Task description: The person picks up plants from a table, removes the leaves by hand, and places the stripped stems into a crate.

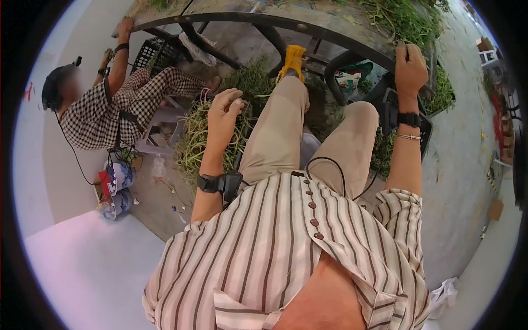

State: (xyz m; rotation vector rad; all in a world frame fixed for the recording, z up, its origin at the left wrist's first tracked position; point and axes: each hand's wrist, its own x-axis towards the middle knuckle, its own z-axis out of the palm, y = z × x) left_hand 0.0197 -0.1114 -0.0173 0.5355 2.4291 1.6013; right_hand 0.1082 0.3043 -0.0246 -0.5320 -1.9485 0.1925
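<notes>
My left hand (224, 113) is held above a heap of long pale-green stems (192, 132) on the left of my knees. Its fingers are curled in with the thumb close to them, and no stem sticks out of it. At the table's near edge my right hand (411, 69) is closed, knuckles up, beside a pile of leafy greens (404, 25). What its fingers hold is hidden under the hand, and I cannot tell what it is. Leafy greens (250, 77) also lie below the table, past the stem heap.
The dark-framed table (330, 27) spans the front, its legs ahead of my knees. A yellow cloth (293, 59) is near my left knee. Another person (99, 118) sits at left, near a black crate (151, 55). A dark crate (424, 135) with greens stands by my right forearm.
</notes>
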